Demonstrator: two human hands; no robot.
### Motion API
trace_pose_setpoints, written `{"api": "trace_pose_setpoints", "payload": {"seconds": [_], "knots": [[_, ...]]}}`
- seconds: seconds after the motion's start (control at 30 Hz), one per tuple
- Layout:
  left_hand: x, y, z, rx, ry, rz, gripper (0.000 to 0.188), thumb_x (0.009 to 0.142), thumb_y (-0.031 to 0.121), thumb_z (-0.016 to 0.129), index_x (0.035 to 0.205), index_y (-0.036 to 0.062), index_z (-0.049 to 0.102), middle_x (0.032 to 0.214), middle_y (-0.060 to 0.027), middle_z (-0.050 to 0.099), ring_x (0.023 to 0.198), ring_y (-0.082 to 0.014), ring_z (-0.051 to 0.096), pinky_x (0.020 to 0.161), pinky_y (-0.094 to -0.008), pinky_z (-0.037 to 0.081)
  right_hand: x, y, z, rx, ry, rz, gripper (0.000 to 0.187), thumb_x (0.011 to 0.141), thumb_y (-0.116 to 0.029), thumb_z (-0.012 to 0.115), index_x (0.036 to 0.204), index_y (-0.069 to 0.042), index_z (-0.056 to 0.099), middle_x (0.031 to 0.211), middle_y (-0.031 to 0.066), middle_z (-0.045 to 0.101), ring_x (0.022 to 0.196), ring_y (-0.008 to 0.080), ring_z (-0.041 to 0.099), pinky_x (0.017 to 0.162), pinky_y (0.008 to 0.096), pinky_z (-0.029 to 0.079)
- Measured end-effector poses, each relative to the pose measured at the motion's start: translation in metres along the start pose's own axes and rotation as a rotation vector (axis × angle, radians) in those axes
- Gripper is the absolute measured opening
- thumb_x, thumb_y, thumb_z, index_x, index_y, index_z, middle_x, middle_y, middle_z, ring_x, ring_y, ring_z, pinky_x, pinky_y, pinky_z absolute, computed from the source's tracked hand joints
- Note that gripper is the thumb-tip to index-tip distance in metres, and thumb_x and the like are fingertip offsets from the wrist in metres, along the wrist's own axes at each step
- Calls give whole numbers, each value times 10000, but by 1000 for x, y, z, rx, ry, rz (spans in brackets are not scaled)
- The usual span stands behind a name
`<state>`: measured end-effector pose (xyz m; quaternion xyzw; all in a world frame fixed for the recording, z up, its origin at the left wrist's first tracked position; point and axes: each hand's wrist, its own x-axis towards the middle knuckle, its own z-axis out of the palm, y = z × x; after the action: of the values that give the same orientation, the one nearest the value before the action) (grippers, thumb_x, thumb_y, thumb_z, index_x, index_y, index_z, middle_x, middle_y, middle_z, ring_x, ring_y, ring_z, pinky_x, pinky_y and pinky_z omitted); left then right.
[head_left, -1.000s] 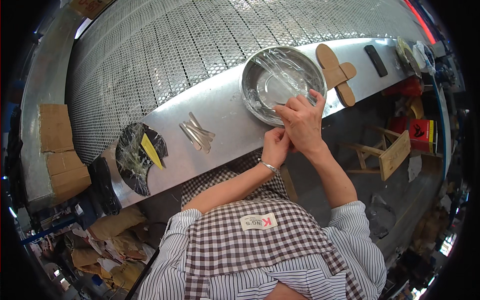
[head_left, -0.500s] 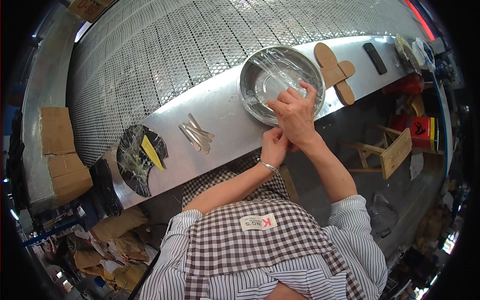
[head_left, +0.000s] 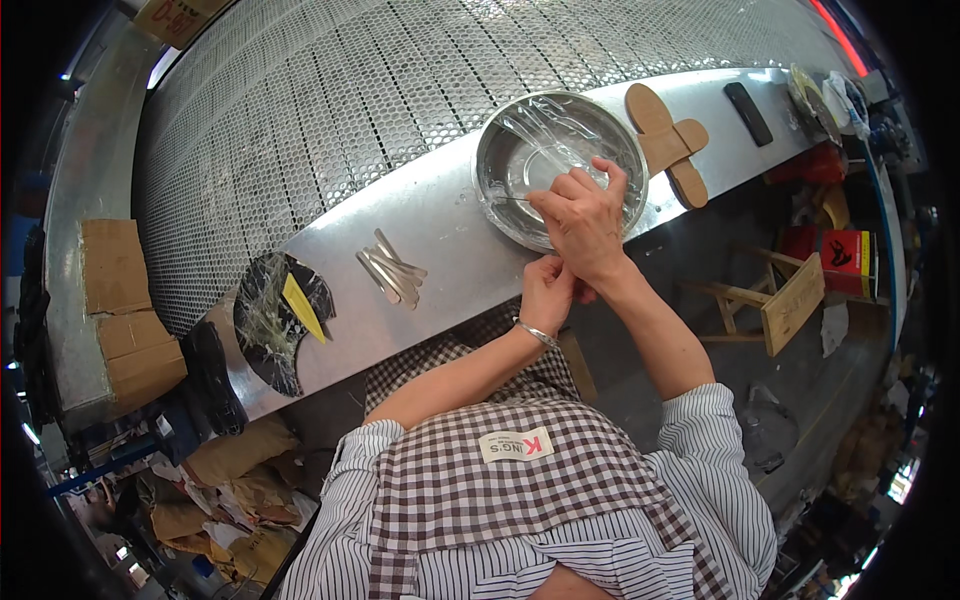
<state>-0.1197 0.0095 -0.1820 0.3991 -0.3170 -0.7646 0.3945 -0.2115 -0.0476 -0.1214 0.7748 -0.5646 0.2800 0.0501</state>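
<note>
- The work in hand looks like sealing clear film over the round metal pan [head_left: 560, 165], which sits on the steel ledge [head_left: 450, 250] at the near edge of the perforated conveyor [head_left: 350, 90], right of centre.
- The right hand [head_left: 585, 225] lies across the pan's near rim, fingers loosely spread and curled, fingertips pressing on the plastic film [head_left: 545, 150] stretched over the pan.
- The left hand [head_left: 545, 292] sits just nearer, under the ledge edge and touching the right wrist; its fingers seem pressed together in a pinch, perhaps on a film edge, though the view is too small to be sure.
- Judged from this, the step is the tucking or smoothing of the film at the near rim; the next move would call for keeping the film taut while the loose edge is drawn down and under without tearing.
- Left of the pan on the ledge lie a few metal strips [head_left: 392, 272], and further left a black round plate [head_left: 280, 320] with a yellow piece on it.
- Right of the pan lie wooden shapes [head_left: 665, 140] and a dark flat bar [head_left: 748, 112].
</note>
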Motion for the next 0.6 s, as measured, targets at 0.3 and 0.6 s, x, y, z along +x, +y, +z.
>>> {"api": "trace_pose_setpoints", "payload": {"seconds": [0.3, 0.6], "knots": [[2, -1, -2, 5, -11, -6, 142, 875, 63, 516, 797, -29, 592, 695, -69, 622, 567, -130, 592, 508, -237, 482, 9, -7, 8, -53, 26, 39, 48, 739, -129, 662, 772, -159, 679, 644, -33, 513, 692, 131, 533, 906, 423, 298], [-2, 2, 4, -50, 30, 1, 265, 917, 142, 515, 721, -26, 576, 620, -57, 595, 505, -116, 556, 458, -223, 423, -1, -9, -3, -50, 71, 70, 55, 746, -124, 658, 781, -163, 675, 636, -29, 497, 679, 135, 529, 914, 426, 298]]}}
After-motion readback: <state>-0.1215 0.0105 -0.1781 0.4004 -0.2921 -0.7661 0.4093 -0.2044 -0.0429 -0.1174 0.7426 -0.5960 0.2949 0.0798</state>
